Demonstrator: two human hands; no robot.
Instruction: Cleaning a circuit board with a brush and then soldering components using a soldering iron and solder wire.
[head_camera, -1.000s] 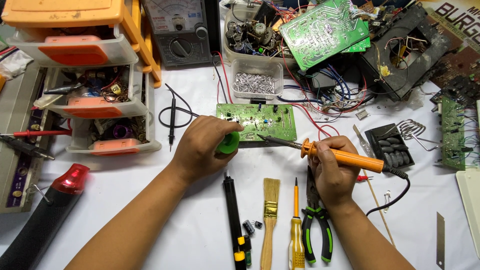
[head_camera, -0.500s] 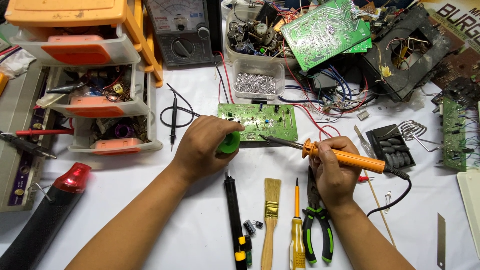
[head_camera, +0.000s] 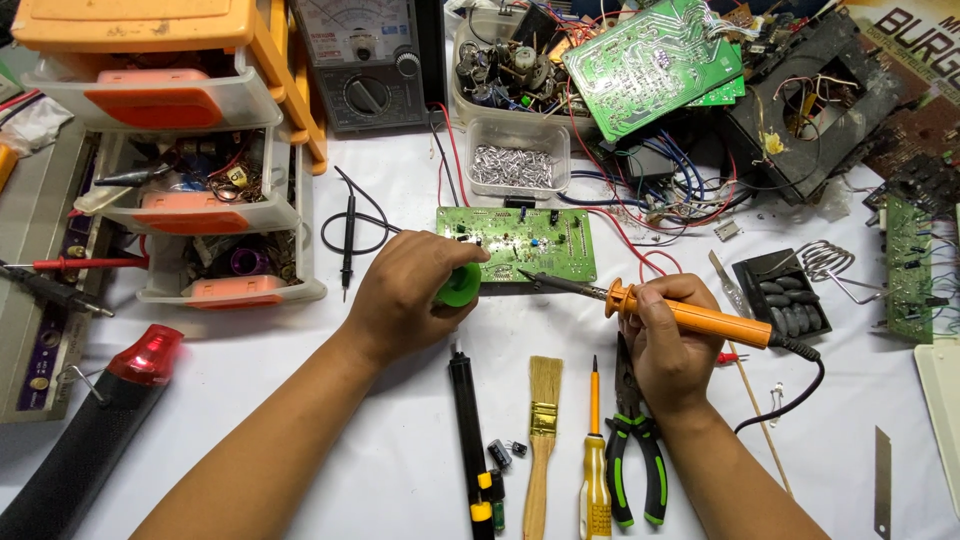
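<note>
We see the green circuit board (head_camera: 520, 243) lying flat on the table (head_camera: 300, 420). Our right hand (head_camera: 665, 345) clenches the orange soldering iron (head_camera: 660, 306), tip at the board's near edge. Our left hand (head_camera: 410, 295) grasps a green spool (head_camera: 460, 285). Behind, one clear tub (head_camera: 518, 160) holds silver metal bits; three orange drawers (head_camera: 190, 170) hold parts.

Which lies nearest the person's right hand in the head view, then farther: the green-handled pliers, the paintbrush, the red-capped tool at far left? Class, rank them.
From the right hand:
1. Green-handled pliers, just below the hand.
2. Paintbrush, lower left, beyond the yellow screwdriver.
3. Red-capped tool, far left edge.
</note>
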